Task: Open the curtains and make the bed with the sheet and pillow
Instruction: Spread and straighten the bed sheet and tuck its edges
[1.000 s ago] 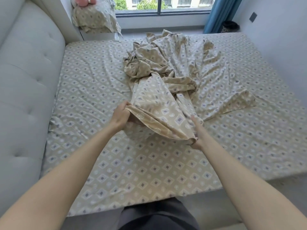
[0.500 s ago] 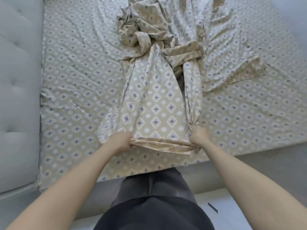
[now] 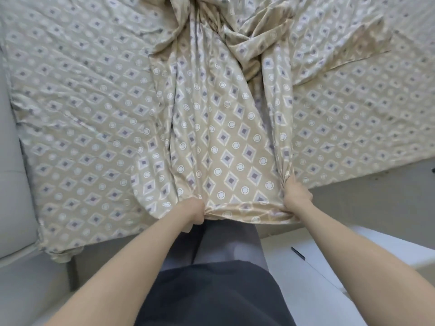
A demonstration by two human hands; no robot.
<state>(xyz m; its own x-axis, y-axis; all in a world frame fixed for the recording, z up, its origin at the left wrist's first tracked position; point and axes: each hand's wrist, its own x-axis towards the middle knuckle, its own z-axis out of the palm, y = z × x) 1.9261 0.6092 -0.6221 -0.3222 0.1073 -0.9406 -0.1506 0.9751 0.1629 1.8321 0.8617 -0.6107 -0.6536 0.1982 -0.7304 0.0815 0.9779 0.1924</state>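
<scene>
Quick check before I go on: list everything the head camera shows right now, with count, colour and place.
loose sheet: one, beige with grey diamonds and white rings, bunched down the middle of the bed, near edge lifted
fitted sheet: one, same pattern, wrinkled, covering the mattress
padded panel: one, light grey, along the left edge of the bed
bed base: one, grey, below the mattress edge at right
floor: white, lower right
thin dark object: one, black, lying on the floor; too small to identify
dark top: one, charcoal, bottom centre
grey trousers: one pair, below the sheet's edge
left hand: grips the loose sheet's near edge
right hand: grips the same edge, further right
</scene>
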